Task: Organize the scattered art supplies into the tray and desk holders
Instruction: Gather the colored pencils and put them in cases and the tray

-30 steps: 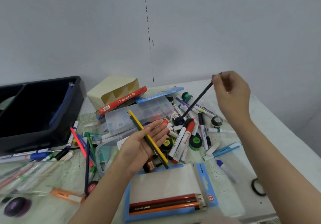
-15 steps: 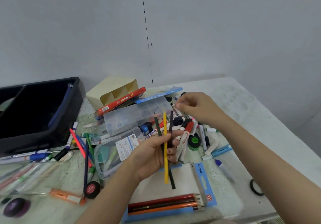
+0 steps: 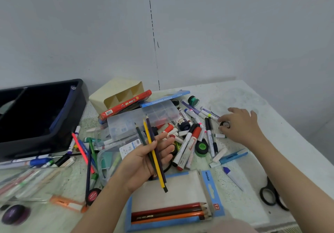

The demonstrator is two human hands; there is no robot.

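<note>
**Pencils** [image 3: 147,131], three (green, yellow, dark): gripped in the left hand [image 3: 142,164] above the open pencil box [image 3: 207,180] at the table's near edge. Two were held a second ago; the third has since been passed over from the right hand [image 3: 240,124].

**Not yet stowed:** tray [image 3: 59,137] at the left edge, cut off by the frame; holder [image 3: 108,95] tipped over at the far edge.

**Right hand:** now laid on a small round pot [image 3: 224,124] near the right edge. Whether it is gripped cannot be told.

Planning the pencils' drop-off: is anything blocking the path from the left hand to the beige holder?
Yes. A red pencil case lies across the openings of the beige holder, and a clear compartment box sits between it and the left hand gripping the pencils.
</note>
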